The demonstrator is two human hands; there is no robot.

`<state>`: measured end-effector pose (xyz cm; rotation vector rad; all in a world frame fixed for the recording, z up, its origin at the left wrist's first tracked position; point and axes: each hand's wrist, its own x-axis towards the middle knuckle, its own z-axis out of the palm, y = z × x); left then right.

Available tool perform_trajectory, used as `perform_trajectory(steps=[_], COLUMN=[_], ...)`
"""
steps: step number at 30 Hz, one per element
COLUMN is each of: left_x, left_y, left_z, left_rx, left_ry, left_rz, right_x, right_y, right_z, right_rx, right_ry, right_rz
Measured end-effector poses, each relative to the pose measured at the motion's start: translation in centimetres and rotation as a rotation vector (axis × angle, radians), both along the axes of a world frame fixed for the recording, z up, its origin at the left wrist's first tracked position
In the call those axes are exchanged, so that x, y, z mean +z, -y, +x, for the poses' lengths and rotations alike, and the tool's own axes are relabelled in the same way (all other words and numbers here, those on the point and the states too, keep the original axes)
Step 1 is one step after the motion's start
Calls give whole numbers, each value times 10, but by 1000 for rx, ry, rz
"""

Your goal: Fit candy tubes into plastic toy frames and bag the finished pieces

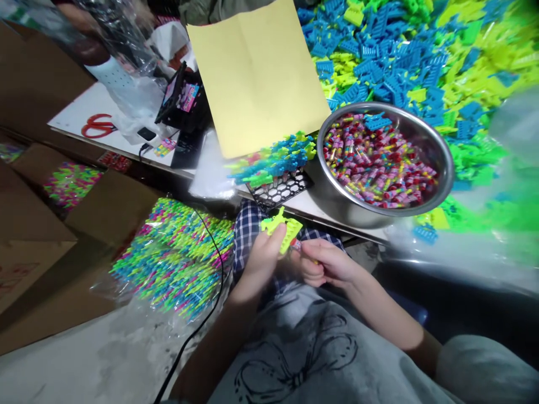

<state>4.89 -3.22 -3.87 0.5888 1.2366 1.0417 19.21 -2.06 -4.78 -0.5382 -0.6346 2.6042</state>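
Note:
Above my lap, my left hand (266, 249) grips a yellow-green plastic toy piece (289, 234) with a slatted body. Close beside it, my right hand (322, 261) pinches a small candy-filled tube (297, 244) with a red end, which meets the lower edge of the toy piece. Whether the tube is inside the piece or only touching it, I cannot tell. Just beyond my hands, a steel bowl (446, 168) holds many similar small tubes and one blue piece. Rows of blue and green pieces (280, 157) stand on a black perforated rack (282, 191) at the table edge.
Blue, yellow and green plastic pieces (391, 56) are heaped at the back right. A yellow sheet (261, 78) lies across the table. Orange-handled scissors (99, 126) lie at the left. A clear bag of colourful pieces (177, 252) and cardboard boxes (33, 235) stand lower left; a black cable (221, 280) crosses there.

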Motion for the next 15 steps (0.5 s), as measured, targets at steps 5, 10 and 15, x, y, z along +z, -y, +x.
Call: perform_trajectory(steps=[5, 10, 15], left_x=[3, 10, 15], left_y=[3, 7, 2], left_z=[-5, -9, -1], left_rx=[109, 76, 104], left_ry=[-275, -83, 146], left_rz=[83, 3, -155], right_x=[8, 5, 1], right_y=[-2, -7, -12], right_z=[1, 1, -1], right_rx=[14, 89, 89], right_ry=[182, 179, 114], right_rz=[123, 269, 266])
